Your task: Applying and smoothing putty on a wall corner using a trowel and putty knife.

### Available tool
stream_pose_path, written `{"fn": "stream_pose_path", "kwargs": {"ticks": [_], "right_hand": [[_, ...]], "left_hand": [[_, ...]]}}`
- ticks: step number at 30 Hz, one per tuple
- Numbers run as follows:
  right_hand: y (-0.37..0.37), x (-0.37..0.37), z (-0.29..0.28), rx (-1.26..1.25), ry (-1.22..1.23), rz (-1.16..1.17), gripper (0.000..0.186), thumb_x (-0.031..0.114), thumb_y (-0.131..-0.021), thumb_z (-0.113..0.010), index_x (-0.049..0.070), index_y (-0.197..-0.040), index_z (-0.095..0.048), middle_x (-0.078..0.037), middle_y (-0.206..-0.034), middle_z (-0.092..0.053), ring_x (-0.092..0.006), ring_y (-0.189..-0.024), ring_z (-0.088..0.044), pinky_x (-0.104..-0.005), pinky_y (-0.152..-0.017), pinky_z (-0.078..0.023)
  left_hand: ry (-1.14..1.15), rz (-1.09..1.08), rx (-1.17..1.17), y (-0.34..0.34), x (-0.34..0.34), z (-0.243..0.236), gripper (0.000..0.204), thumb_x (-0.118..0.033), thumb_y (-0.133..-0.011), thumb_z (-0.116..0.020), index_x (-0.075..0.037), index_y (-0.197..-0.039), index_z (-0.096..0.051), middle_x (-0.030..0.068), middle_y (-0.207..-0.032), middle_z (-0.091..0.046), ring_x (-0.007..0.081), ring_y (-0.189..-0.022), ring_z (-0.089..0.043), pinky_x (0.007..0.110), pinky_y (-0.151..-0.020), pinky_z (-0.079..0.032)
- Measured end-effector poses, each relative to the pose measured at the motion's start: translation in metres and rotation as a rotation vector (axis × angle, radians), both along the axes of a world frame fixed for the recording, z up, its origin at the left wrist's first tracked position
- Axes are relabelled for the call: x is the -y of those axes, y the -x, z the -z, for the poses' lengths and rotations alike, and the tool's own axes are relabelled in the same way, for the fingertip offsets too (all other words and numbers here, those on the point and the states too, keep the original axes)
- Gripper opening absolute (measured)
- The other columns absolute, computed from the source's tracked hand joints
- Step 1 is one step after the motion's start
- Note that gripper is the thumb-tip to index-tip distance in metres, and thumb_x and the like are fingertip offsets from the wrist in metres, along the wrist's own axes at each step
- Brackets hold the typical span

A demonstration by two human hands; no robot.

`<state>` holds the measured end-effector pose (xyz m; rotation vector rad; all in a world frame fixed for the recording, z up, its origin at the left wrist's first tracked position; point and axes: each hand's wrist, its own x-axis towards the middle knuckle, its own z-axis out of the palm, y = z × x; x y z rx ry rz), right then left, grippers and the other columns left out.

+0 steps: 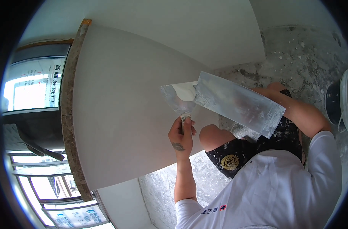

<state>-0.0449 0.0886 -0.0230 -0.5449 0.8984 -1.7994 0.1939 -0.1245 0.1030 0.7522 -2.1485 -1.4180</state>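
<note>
My left hand (180, 134) is closed around the handle of a putty knife (171, 95), its wide blade pointing up. A lump of white putty (186, 91) lies on that blade, where it meets the end of a long rectangular finishing trowel (238, 103). The trowel's smeared metal blade slants down to the right in front of my legs. My right forearm (296, 114) passes behind it, so the hand and handle there are hidden; the trowel is held up on that side.
A smooth pale wall (124, 107) spans the middle, edged on the left by brown stone trim (69, 114) beside a window (35, 86). A white-rimmed dark bucket (334, 101) stands far right on the stained floor (299, 57). My knee (216, 137) is close below the trowel.
</note>
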Motion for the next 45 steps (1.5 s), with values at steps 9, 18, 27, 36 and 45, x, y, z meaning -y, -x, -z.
{"fn": "stream_pose_path", "kwargs": {"ticks": [9,18,27,36,45], "right_hand": [[-0.024,0.051,-0.032,0.051,0.016,-0.066,0.042,0.021,-0.092,-0.062,-0.003,-0.125,-0.054,-0.011,-0.112,-0.063,-0.0157,-0.096,-0.062,-0.0308,-0.082,-0.053],[0.031,0.133,-0.078,0.050,0.143,-0.106,0.043,0.022,-0.092,-0.063,-0.004,-0.125,-0.054,-0.011,-0.112,-0.063,-0.0165,-0.096,-0.062,-0.0315,-0.082,-0.053],[0.090,0.249,-0.184,-0.405,0.256,0.211,0.035,0.037,-0.078,-0.080,0.008,-0.080,-0.061,-0.002,-0.073,-0.061,-0.0096,-0.059,-0.054,-0.0257,-0.051,-0.045],[0.100,0.305,-0.242,-0.827,0.118,0.717,0.059,0.051,-0.068,-0.083,0.001,-0.091,-0.064,-0.009,-0.077,-0.063,-0.0185,-0.068,-0.062,-0.0320,-0.063,-0.049],[0.104,0.301,-0.261,-1.130,-0.073,0.754,0.059,0.056,-0.073,-0.075,0.001,-0.091,-0.067,-0.016,-0.083,-0.067,-0.0305,-0.082,-0.066,-0.0393,-0.071,-0.053]], "left_hand": [[0.737,0.024,0.256,-0.001,-0.008,0.001,0.019,-0.014,-0.092,-0.064,-0.001,-0.105,-0.067,0.0029,-0.076,-0.065,0.0063,-0.057,-0.056,0.022,-0.052,-0.045],[-0.150,-0.101,-0.012,-0.068,-0.007,0.033,0.023,-0.019,-0.098,-0.057,0.003,-0.093,-0.062,0.0083,-0.077,-0.063,0.0103,-0.055,-0.054,0.023,-0.048,-0.042],[-0.310,-0.228,-0.156,-0.105,-0.028,0.041,0.022,-0.019,-0.096,-0.060,0.003,-0.097,-0.063,0.0086,-0.079,-0.065,0.0132,-0.057,-0.057,0.023,-0.050,-0.043],[-0.280,-0.214,-0.179,-0.111,-0.035,0.037,0.023,-0.018,-0.096,-0.059,0.004,-0.103,-0.062,0.0112,-0.079,-0.065,0.0151,-0.055,-0.056,0.024,-0.048,-0.044],[-0.311,-0.170,-0.143,-0.108,-0.042,0.038,0.021,-0.017,-0.095,-0.061,0.004,-0.098,-0.062,0.0113,-0.081,-0.066,0.0150,-0.059,-0.058,0.026,-0.054,-0.046]]}}
